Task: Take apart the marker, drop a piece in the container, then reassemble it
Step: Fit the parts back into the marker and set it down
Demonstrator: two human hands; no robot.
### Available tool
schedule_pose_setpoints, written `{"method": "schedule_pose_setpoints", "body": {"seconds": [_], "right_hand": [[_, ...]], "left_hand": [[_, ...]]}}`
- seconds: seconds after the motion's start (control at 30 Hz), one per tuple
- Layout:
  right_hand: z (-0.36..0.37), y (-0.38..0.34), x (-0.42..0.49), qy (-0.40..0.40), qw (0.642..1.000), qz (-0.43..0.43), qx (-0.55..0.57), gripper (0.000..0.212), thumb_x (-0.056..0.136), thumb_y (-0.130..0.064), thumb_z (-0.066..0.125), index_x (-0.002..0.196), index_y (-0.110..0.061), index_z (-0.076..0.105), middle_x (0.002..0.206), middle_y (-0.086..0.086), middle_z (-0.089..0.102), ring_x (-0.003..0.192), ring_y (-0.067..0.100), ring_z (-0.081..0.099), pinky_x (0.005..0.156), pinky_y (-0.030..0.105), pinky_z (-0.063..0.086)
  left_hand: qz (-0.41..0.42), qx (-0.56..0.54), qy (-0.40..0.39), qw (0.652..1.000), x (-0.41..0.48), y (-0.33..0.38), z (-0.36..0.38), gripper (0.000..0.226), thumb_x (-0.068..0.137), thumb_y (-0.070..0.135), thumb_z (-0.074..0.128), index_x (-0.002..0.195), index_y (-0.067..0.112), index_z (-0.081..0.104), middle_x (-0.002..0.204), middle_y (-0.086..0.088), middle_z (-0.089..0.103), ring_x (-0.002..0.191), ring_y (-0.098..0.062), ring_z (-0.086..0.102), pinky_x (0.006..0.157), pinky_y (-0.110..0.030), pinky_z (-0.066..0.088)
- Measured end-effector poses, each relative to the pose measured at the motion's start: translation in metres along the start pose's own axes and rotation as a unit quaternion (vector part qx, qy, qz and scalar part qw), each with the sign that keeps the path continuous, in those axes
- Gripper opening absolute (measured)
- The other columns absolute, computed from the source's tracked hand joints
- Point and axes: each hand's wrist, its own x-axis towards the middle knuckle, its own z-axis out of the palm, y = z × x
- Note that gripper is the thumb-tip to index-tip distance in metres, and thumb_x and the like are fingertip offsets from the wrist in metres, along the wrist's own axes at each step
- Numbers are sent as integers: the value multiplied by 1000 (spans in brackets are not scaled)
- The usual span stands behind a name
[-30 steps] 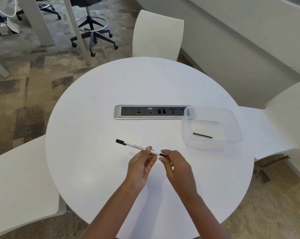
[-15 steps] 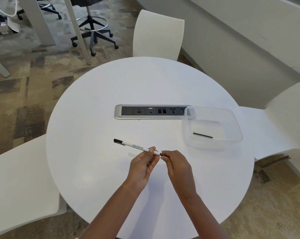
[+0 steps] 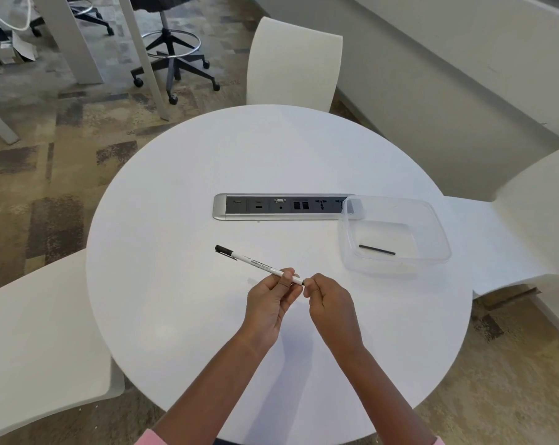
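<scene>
Marker (image 3: 259, 264) held above round white table (image 3: 182, 220), left hand (image 3: 267, 301) pinched around its white barrel, right hand (image 3: 328, 300) gripped on the near end, black cap pointing away left, thin black piece (image 3: 376, 249) lay inside clear container (image 3: 432, 226), beside power strip (image 3: 281, 206)

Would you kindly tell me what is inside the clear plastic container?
One thin black rod lies on the clear plastic container's floor; nothing else shows, and nothing covers it.
</scene>
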Motion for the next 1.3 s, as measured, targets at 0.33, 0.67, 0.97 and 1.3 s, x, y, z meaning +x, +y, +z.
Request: {"method": "schedule_pose_setpoints", "body": {"seconds": [0.33, 0.67, 0.97, 1.3], "right_hand": [[-7, -14, 7, -114, 963, 152, 189, 46, 96, -34, 38, 55, -19, 53, 38, -10, 40, 34, 3, 36, 41, 13, 29], [-6, -9, -3, -20, 984, -103, -145, 24, 96, -31, 38, 96, -12, 52, 79, 3, 59, 67, 22, 52, 58, 34, 42], [-6, -6, 1, -100, 991, -74, -58, 26, 97, -19, 36, 71, -15, 32, 51, -6, 31, 49, 15, 30, 46, 25, 23], [-7, -16, 8, -165, 923, 198, 285, 42, 94, -11, 33, 52, -18, 28, 38, -12, 24, 33, 4, 17, 32, 13, 16]], "left_hand": [[22, -8, -4, 1000, -1, 5, -4, 13, 86, 8, 57, 78, 3, 67, 60, 0, 70, 59, -8, 67, 58, -14, 54], [9, -45, 32, 998, 0, 11, -9, 26, 85, 5, 60, 62, 8, 74, 61, -2, 71, 59, -9, 69, 57, -16, 56], [-19, -53, 22, 998, -3, 5, -9, 14, 86, 8, 58, 76, 2, 66, 61, -2, 71, 61, -9, 70, 56, -16, 56], [-18, -38, 10, 999, -2, 5, -4, 15, 89, 7, 54, 78, 3, 64, 59, 0, 70, 58, -7, 68, 57, -15, 55]]}}
